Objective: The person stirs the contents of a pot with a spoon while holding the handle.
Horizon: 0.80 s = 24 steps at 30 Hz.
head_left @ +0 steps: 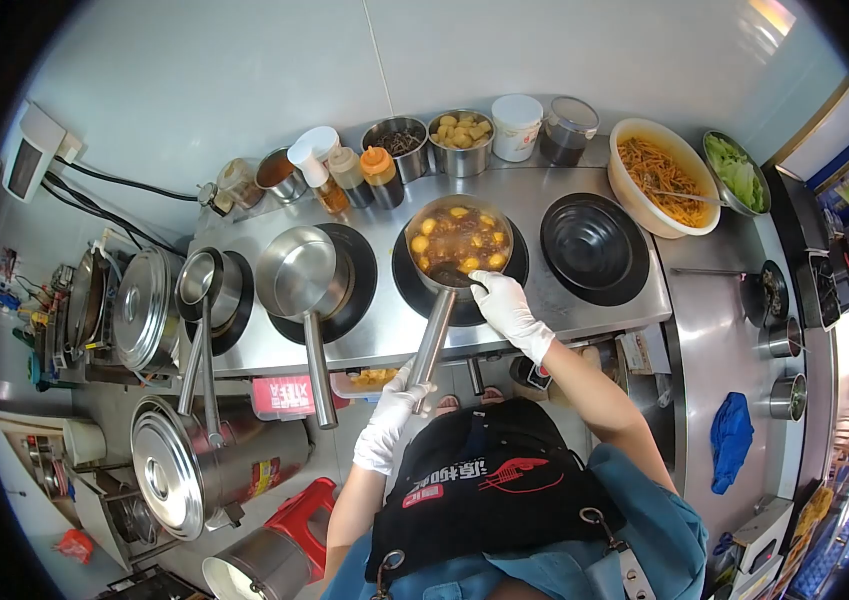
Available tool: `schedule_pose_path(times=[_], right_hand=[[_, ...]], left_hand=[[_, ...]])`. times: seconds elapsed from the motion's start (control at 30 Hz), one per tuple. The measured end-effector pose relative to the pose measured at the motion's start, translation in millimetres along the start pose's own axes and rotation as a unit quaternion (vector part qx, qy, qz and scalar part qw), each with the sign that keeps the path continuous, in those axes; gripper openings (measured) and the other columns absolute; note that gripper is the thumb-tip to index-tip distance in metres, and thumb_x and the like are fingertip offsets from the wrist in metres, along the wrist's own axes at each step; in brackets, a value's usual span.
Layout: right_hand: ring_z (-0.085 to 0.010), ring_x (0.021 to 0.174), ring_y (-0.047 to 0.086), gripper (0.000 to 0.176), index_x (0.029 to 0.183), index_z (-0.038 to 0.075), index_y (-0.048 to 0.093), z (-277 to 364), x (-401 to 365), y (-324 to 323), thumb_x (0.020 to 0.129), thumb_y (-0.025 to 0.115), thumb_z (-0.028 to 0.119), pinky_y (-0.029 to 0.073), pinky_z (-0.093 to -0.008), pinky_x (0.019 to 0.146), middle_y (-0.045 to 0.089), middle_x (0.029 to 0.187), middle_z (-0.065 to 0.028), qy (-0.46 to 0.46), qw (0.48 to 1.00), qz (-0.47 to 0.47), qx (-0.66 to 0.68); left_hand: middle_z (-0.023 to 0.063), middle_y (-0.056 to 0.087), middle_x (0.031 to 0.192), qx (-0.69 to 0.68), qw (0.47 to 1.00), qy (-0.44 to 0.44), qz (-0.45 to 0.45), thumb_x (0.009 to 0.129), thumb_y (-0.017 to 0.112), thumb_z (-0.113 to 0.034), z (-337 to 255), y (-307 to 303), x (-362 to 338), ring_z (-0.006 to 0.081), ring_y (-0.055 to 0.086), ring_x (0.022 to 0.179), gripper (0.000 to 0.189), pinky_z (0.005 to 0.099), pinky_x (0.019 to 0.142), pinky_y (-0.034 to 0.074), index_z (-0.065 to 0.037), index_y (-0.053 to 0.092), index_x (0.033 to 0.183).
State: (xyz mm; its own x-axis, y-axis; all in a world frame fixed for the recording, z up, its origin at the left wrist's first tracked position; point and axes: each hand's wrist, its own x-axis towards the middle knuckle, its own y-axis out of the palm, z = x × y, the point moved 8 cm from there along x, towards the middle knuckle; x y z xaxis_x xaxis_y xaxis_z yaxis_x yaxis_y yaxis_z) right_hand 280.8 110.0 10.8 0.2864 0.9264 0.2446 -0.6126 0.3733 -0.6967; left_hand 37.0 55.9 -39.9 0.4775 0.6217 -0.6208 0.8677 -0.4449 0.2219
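Observation:
A steel saucepan [423, 208] sits on the black burner in the middle of the stove, holding brown broth with several yellow balls [459, 213]. My left hand [396, 410], in a white glove, is closed around the end of the saucepan's long handle [433, 340]. At the pan's near right rim, my gloved right hand [509, 308] pinches a short dark utensil [451, 273] that dips into the broth. Its exact kind is hard to make out. To the left, an unheld steel saucepan [302, 268] rests on another burner.
Sauce bottles [381, 178] and steel pots of ingredients, including yellow chunks [460, 131], line the wall behind. A black bowl [594, 241] occupies the right burner. Beyond it stands a large bowl of orange shreds [649, 178]. A tall lidded pot [169, 465] is at lower left.

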Motion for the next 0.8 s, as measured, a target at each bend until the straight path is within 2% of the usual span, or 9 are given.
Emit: schedule_pose_path(times=[0.17, 0.23, 0.27, 0.47, 0.5, 0.53, 0.57, 0.63, 0.8], right_hand=[[-0.0332, 0.085, 0.064, 0.025, 0.103, 0.005, 0.065, -1.8, 17.8, 22.7, 0.085, 0.056, 0.019, 0.051, -0.0416, 0.076, 0.066, 0.093, -0.0172, 0.042, 0.999, 0.011, -0.028], [-0.0329, 0.087, 0.064, 0.026, 0.104, 0.004, 0.065, 2.1, 27.9, 25.2, 0.085, 0.056, 0.019, 0.051, -0.0415, 0.078, 0.066, 0.094, -0.0171, 0.019, 0.999, -0.029, -0.028], [-0.0332, 0.095, 0.062, 0.027, 0.107, 0.004, 0.065, -3.9, 31.5, 30.5, 0.084, 0.058, 0.017, 0.049, -0.0392, 0.085, 0.065, 0.102, -0.0177, 0.069, 0.997, 0.004, -0.02], [-0.0327, 0.096, 0.062, 0.025, 0.106, 0.003, 0.066, -14.9, 55.9, 29.3, 0.085, 0.059, 0.015, 0.048, -0.0367, 0.087, 0.066, 0.102, -0.0178, 0.068, 0.997, -0.036, 0.009], [-0.032, 0.097, 0.063, 0.025, 0.106, 0.003, 0.066, -19.6, 58.4, 26.4, 0.085, 0.059, 0.015, 0.048, -0.0361, 0.088, 0.066, 0.103, -0.0177, 0.058, 0.997, -0.045, 0.018], [-0.0344, 0.09, 0.063, 0.027, 0.107, 0.005, 0.066, -18.9, 58.3, 16.6, 0.085, 0.058, 0.019, 0.05, -0.0397, 0.082, 0.066, 0.098, -0.0184, 0.013, 0.996, -0.083, 0.033], [-0.0338, 0.092, 0.063, 0.027, 0.106, 0.005, 0.066, -17.9, 59.3, 7.5, 0.085, 0.058, 0.019, 0.05, -0.0389, 0.084, 0.066, 0.102, -0.0179, 0.005, 0.995, -0.086, 0.042], [-0.0326, 0.095, 0.063, 0.027, 0.106, 0.005, 0.066, -16.3, 56.1, -14.4, 0.085, 0.059, 0.019, 0.049, -0.0376, 0.086, 0.066, 0.103, -0.0173, 0.012, 0.996, -0.081, 0.028], [-0.0311, 0.098, 0.064, 0.025, 0.106, 0.001, 0.065, -18.1, 36.3, -58.6, 0.084, 0.06, 0.011, 0.05, -0.0343, 0.086, 0.065, 0.105, -0.0188, 0.015, 0.99, -0.108, 0.09]], left_hand=[[0.0064, 0.065, 0.09, 0.002, 1.0, 0.005, 0.0, 0.087, 0.057, -0.004, 3.1, -2.5, 1.5, 0.0095, 0.055, 0.057, 0.06, 0.0224, 0.051, 0.047, -0.009, 0.036, 0.143], [0.007, 0.065, 0.091, 0.007, 1.0, 0.003, -0.001, 0.086, 0.058, -0.005, 4.1, -3.7, 2.6, 0.01, 0.056, 0.058, 0.061, 0.0228, 0.051, 0.047, -0.008, 0.036, 0.143], [0.007, 0.065, 0.091, 0.007, 1.0, 0.004, -0.001, 0.086, 0.058, -0.005, 4.1, -3.8, 2.8, 0.01, 0.056, 0.058, 0.061, 0.0228, 0.051, 0.047, -0.008, 0.036, 0.143], [0.0089, 0.066, 0.091, 0.02, 1.0, 0.014, -0.005, 0.089, 0.056, -0.008, -1.0, -2.8, -0.5, 0.0115, 0.055, 0.056, 0.057, 0.0245, 0.051, 0.047, -0.006, 0.036, 0.142], [0.0089, 0.066, 0.092, 0.012, 1.0, 0.014, -0.002, 0.089, 0.057, -0.008, 1.0, -3.3, 1.2, 0.0114, 0.055, 0.056, 0.057, 0.0244, 0.051, 0.047, -0.006, 0.036, 0.142], [0.0089, 0.066, 0.092, 0.004, 1.0, 0.014, 0.003, 0.088, 0.058, -0.008, 2.9, -2.7, 2.1, 0.0113, 0.055, 0.056, 0.058, 0.0243, 0.051, 0.048, -0.006, 0.035, 0.142], [0.0089, 0.066, 0.092, 0.001, 1.0, 0.013, 0.002, 0.088, 0.058, -0.008, 3.1, -2.4, 2.4, 0.0113, 0.055, 0.056, 0.058, 0.0243, 0.051, 0.048, -0.006, 0.035, 0.142], [0.0086, 0.065, 0.092, 0.014, 1.0, 0.012, -0.001, 0.087, 0.06, -0.008, 2.8, -3.0, 2.8, 0.0112, 0.055, 0.055, 0.06, 0.0243, 0.05, 0.047, -0.007, 0.035, 0.142], [0.0083, 0.065, 0.093, 0.002, 1.0, 0.015, 0.009, 0.086, 0.06, -0.007, 3.5, -3.0, 4.6, 0.0111, 0.055, 0.055, 0.062, 0.0243, 0.05, 0.047, -0.007, 0.035, 0.143]])
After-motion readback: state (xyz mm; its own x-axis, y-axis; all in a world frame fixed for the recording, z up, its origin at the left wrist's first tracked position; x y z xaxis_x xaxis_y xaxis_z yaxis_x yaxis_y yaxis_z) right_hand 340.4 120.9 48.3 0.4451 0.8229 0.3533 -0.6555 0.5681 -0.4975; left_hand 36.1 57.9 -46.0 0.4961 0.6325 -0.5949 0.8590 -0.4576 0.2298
